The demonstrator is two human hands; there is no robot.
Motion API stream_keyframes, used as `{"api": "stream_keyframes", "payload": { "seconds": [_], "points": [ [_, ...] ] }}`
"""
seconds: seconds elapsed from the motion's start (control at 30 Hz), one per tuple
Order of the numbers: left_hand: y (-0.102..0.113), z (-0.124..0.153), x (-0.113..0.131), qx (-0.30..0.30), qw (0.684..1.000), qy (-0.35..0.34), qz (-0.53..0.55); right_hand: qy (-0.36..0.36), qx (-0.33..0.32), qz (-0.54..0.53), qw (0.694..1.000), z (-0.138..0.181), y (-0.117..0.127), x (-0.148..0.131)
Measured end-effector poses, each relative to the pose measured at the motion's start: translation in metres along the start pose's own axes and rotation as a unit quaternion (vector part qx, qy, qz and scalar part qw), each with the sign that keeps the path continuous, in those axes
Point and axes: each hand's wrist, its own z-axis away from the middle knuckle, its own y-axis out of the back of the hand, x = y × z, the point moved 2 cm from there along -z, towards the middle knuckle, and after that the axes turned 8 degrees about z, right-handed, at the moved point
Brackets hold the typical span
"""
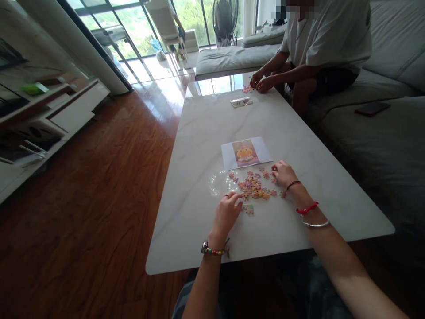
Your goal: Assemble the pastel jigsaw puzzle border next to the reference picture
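Note:
A heap of small pastel jigsaw pieces point(254, 187) lies on the white marble table point(199, 133). My left hand point(227, 212) rests fingers-down at the heap's near left edge, beside a few joined pieces point(248, 209). My right hand point(283, 173) touches loose pieces at the heap's right side, fingers curled; whether it pinches one is hidden. A printed reference picture point(246, 153) of an orange cartoon animal lies just beyond the heap.
Another person sits on the grey sofa point(381, 88) at the table's far end, both hands point(260, 82) on their own puzzle pieces point(246, 89), a small packet point(241, 102) nearby. A dark phone point(372, 108) lies on the sofa. Wood floor and a low cabinet point(49, 115) are at left.

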Motion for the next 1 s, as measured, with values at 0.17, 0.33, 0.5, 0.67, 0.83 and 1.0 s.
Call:
{"api": "stream_keyframes", "payload": {
  "seconds": [0.17, 0.33, 0.5, 0.67, 0.83, 1.0],
  "points": [
    [-0.012, 0.009, -0.002, -0.075, 0.995, -0.042, -0.054, -0.006, 0.008, -0.014, 1.0, 0.002, 0.0, 0.007],
    [-0.01, 0.01, -0.003, -0.06, 0.995, -0.05, -0.063, -0.035, 0.053, -0.009, 0.998, 0.008, 0.003, 0.023],
    [-0.005, 0.005, -0.006, -0.037, 0.997, -0.043, -0.06, -0.025, 0.044, -0.014, 0.999, 0.009, 0.005, 0.032],
    [0.0, 0.0, -0.012, -0.002, 0.998, -0.038, -0.058, 0.009, 0.034, -0.009, 0.999, 0.006, 0.004, 0.024],
    [0.001, -0.002, -0.014, -0.003, 0.998, -0.032, -0.059, 0.014, 0.021, 0.005, 1.0, 0.004, 0.002, 0.023],
    [0.002, -0.003, -0.016, -0.002, 0.998, -0.028, -0.064, 0.009, 0.037, 0.005, 0.999, 0.006, 0.002, 0.023]
  ]
}}
